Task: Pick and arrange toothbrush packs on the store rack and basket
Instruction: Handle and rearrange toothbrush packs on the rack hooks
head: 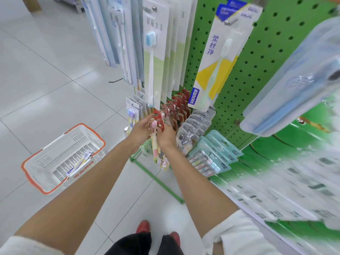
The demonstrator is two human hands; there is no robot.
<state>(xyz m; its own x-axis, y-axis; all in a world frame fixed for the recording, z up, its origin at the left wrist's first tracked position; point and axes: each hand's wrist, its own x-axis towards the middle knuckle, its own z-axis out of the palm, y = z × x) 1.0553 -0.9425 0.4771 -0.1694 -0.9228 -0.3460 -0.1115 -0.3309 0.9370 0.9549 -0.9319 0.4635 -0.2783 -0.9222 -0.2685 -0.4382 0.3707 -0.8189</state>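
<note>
Tiled floor [55,92], red shoes, a brown box [31,3].
The floor is glossy pale grey tile with thin dark joints, filling the left and lower middle of the view. The two shoes stand on it at the bottom centre, the left shoe [142,226] ahead of the right shoe [175,237], both partly covered by dark trousers [132,243]. A thin dark object [115,80], too small to identify, lies on the tiles farther off. The box is cut off by the top left edge.

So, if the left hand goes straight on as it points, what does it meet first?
The left hand would probably meet the row of red-topped packs behind the pack it grips; depth unclear.
</note>
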